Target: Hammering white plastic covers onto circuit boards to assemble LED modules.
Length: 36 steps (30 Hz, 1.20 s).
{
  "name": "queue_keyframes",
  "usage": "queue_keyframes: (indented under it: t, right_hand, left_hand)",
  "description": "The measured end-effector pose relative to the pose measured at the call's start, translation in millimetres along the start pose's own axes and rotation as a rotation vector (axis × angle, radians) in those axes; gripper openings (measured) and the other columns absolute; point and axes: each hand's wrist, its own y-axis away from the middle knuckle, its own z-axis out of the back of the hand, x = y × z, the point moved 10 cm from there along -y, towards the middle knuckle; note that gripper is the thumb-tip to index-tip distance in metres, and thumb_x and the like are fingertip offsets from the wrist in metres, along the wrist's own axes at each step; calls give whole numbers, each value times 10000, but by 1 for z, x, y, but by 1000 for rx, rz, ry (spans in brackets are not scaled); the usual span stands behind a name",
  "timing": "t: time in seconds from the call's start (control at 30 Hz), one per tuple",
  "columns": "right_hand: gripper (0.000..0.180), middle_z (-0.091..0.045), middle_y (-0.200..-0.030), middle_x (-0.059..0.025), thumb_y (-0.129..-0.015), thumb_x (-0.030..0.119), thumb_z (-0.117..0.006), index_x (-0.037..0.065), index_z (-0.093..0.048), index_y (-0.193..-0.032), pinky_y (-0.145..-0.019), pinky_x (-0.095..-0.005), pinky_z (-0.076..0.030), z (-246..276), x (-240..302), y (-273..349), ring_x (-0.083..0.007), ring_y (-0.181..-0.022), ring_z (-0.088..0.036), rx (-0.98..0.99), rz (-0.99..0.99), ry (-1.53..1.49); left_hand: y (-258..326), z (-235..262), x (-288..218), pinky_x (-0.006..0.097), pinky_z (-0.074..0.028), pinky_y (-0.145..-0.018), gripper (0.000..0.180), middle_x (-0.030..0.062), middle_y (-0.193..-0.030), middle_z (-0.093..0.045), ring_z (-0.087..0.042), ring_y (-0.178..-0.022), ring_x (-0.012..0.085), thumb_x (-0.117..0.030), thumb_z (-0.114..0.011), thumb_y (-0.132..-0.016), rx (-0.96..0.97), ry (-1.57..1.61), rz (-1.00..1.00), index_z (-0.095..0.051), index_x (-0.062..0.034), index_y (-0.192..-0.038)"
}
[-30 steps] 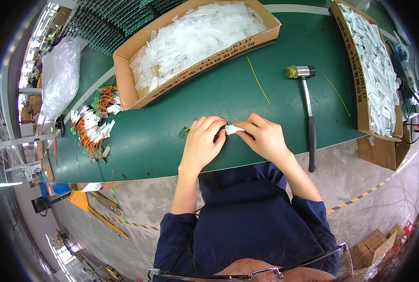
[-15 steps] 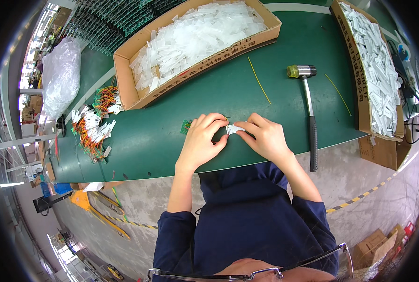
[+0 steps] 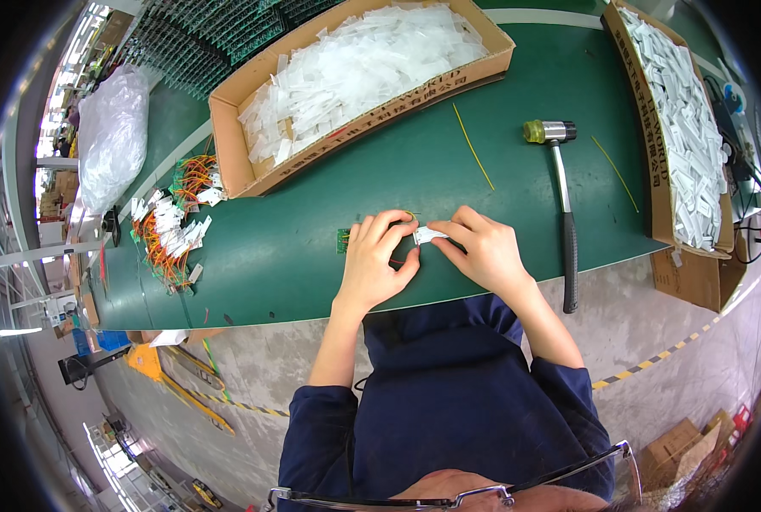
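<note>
My right hand (image 3: 485, 254) pinches a small white plastic case (image 3: 427, 235) between thumb and fingers, just above the green table. My left hand (image 3: 374, 263) is at the case's left end, its fingers curled and its thumb a little apart from the index finger. Thin red and yellow wires show around the left fingers; what they grip is hidden. A small green circuit board (image 3: 342, 241) pokes out on the left side of that hand. To the right of my hands lies a mallet (image 3: 566, 205) with a black handle and a yellow-and-black head.
A cardboard box of clear plastic pieces (image 3: 248, 175) stands at the back. Another box with white cases (image 3: 653, 162) is at the right. Wired boards with white cases (image 3: 171, 235) are heaped at the left. Loose yellow wires (image 3: 474, 147) lie near the mallet.
My left hand has shifted slightly right and its thumb has moved lower, away from the white case. My right hand still holds the case in nearly the same place.
</note>
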Motion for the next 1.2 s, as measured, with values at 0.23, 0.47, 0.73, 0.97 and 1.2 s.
queue_keyframes:
  t: [0.23,0.47,0.73,0.97,1.2]
  right_hand:
    - [192,-554,-789,-12,-791,158,-747,151,-721,-981,-566,-317,-521,1,1,-1,-180,-668,-641,1,-1,7]
    - [189,-555,-791,-14,-790,159,-747,157,-718,-977,-565,-322,-518,-1,0,0,-184,-670,-641,7,-5,14]
    - [198,-556,-792,-11,-790,165,-749,166,-718,-986,-565,-322,-517,-1,0,0,-179,-674,-642,19,-9,21]
    - [196,-559,-794,-10,-796,171,-749,167,-723,-990,-567,-321,-518,0,0,-1,-178,-672,-640,16,-8,11]
    - [193,-556,-797,-15,-803,176,-742,163,-722,-995,-576,-328,-521,0,0,-1,-184,-680,-639,23,-13,4]
  left_hand:
    - [0,2,7,327,-393,-830,302,-19,-1112,-635,-541,-928,200,-77,-748,-759,49,94,18,-713,-104,-1057]
    - [1,-4,17,324,-389,-847,319,-35,-1126,-636,-532,-933,198,-104,-784,-748,112,159,73,-732,-107,-1062]
    - [-4,-5,19,324,-376,-887,317,-31,-1117,-633,-545,-987,192,-119,-795,-739,152,165,83,-734,-104,-1049]
    - [-3,-8,19,329,-377,-895,307,-22,-1106,-628,-547,-1008,197,-133,-803,-738,144,160,99,-716,-87,-1029]
    - [-2,-9,18,331,-380,-890,317,-21,-1108,-621,-545,-1011,199,-138,-806,-736,141,148,109,-707,-85,-1032]
